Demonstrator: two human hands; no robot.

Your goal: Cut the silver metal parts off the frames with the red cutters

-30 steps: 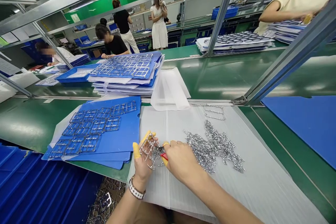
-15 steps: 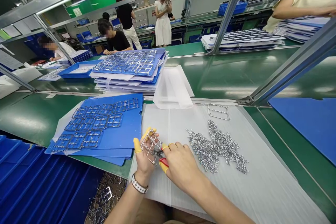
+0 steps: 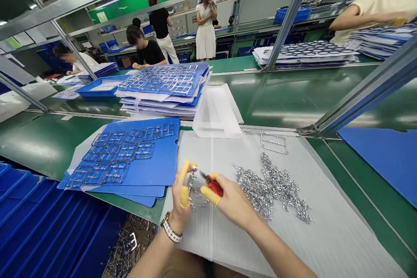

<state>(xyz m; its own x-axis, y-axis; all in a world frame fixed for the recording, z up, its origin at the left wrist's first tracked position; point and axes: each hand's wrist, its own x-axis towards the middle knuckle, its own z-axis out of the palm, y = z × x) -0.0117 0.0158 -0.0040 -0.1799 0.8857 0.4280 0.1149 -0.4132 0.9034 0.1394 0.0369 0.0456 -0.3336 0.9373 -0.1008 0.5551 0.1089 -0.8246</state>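
My left hand (image 3: 180, 202), with yellow finger covers, grips a shiny metal sprue frame (image 3: 191, 187) turned nearly edge-on. In my right hand (image 3: 235, 202) are red-handled nippers (image 3: 215, 186), their dark tips pointing toward the frame but apart from it. Several small silvery metal pieces (image 3: 203, 202) show between my hands, below the frame; whether all of them rest on the sheet is hard to tell. To the right, a heap of such twisted pieces (image 3: 254, 186) covers part of the translucent sheet (image 3: 234, 234).
Sprue frames (image 3: 114, 152) lie on a blue board (image 3: 163, 163) at left. One bare frame (image 3: 273, 143) is beyond the heap. A stack of loaded boards (image 3: 163, 80) stands behind. Below left are blue bins (image 3: 42, 226) and discarded frames (image 3: 128, 243). Co-workers are across the bench.
My left hand has tipped the frame from facing me to edge-on. The nippers have moved away from it to the right, and small pieces now show beneath.
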